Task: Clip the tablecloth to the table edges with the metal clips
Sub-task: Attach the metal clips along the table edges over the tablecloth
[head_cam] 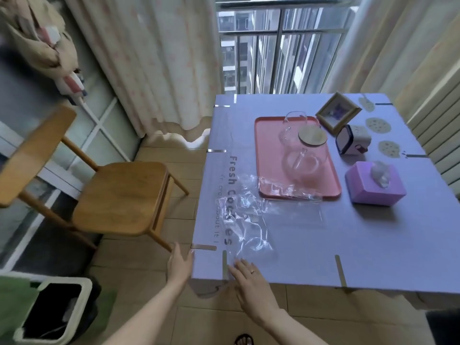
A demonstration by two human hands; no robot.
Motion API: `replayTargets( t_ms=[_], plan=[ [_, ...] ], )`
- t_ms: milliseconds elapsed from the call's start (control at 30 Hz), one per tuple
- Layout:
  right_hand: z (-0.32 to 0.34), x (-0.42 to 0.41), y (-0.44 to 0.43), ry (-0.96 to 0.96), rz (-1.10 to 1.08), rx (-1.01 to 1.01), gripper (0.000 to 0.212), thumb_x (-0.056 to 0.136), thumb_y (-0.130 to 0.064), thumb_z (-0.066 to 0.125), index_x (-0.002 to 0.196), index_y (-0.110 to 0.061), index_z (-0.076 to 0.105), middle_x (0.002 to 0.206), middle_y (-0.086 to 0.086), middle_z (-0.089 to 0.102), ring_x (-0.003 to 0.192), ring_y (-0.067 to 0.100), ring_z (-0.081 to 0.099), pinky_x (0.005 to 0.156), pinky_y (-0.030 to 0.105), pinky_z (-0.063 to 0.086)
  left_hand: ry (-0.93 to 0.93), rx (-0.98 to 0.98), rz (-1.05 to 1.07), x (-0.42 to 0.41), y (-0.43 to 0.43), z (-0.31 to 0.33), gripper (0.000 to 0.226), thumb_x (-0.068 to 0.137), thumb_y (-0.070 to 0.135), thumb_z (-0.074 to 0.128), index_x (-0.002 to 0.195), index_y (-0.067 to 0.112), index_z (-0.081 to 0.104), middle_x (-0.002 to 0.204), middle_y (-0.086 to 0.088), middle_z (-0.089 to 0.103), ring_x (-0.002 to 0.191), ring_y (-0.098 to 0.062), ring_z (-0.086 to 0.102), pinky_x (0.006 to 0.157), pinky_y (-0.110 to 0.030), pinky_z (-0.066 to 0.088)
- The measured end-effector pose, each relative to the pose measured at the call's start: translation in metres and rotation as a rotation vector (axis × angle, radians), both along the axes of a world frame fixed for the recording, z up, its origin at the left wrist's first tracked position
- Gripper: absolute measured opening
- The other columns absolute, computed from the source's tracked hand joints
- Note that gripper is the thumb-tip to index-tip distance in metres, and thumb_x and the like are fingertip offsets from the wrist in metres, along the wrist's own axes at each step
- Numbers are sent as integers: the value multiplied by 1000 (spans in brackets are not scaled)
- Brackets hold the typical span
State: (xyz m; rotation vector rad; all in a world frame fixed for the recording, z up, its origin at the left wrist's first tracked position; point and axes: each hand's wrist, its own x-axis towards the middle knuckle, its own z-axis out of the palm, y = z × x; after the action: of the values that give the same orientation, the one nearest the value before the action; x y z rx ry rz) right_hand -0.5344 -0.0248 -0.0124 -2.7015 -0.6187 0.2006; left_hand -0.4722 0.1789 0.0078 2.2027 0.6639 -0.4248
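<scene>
A lilac tablecloth (pixel 311 235) printed with "Fresh Cookies" covers the table. Several flat metal clips hold it at the edges: one (pixel 204 247) at the near left corner's side, one (pixel 225 265) on the front edge beside it, another (pixel 339 270) further right on the front edge, and two more (pixel 216 150) (pixel 222 105) along the left edge. My left hand (pixel 179 263) lies flat against the left side of the near corner, fingers straight. With its fingers stretched out, my right hand (pixel 249 280) rests on the cloth just right of the front corner clip.
A crumpled clear plastic bag (pixel 245 220) lies on the cloth. Behind it stand a pink tray (pixel 263 155) with a glass jug, a picture frame (pixel 337 113), a small white box (pixel 353 139) and a purple tissue box (pixel 374 185). A wooden chair (pixel 119 195) and a bin (pixel 49 312) stand left.
</scene>
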Motion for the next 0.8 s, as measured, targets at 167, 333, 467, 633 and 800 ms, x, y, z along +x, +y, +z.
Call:
replayTargets(
  t_ms=[167,333,467,633,800],
  plan=[
    [-13,12,12,-9,-257,-137,56,75,-35,49,123,-8,53,123,10,60,116,29,52,106,43,22,75,-74,41,24,-6,-12,34,93,35,50,96,5,66,106,-15,68,98,-32,61,87,-38,50],
    [-4,2,13,-204,-290,139,32,66,-7,54,94,-17,63,89,-2,60,85,19,53,80,25,34,87,-74,137,29,-4,-20,38,87,40,59,62,10,62,80,-14,68,81,-33,63,72,-35,50],
    [-18,0,28,-167,-80,64,58,66,-11,67,121,-10,52,125,7,58,116,20,47,103,31,30,61,-69,154,27,-7,-16,39,88,39,59,72,5,68,78,-12,68,75,-28,61,61,-28,41],
    [-23,15,28,21,-65,3,84,52,-24,87,126,-7,52,135,8,54,121,21,56,113,36,11,51,-34,142,25,-5,-20,41,88,46,55,76,10,69,81,-11,68,77,-29,61,60,-28,40],
    [-27,17,27,-31,-58,103,76,48,-33,89,118,-16,64,130,0,59,113,17,61,105,29,40,30,-4,122,24,-6,-21,39,88,48,54,78,14,70,83,-10,69,79,-29,61,64,-28,42]
  ],
)
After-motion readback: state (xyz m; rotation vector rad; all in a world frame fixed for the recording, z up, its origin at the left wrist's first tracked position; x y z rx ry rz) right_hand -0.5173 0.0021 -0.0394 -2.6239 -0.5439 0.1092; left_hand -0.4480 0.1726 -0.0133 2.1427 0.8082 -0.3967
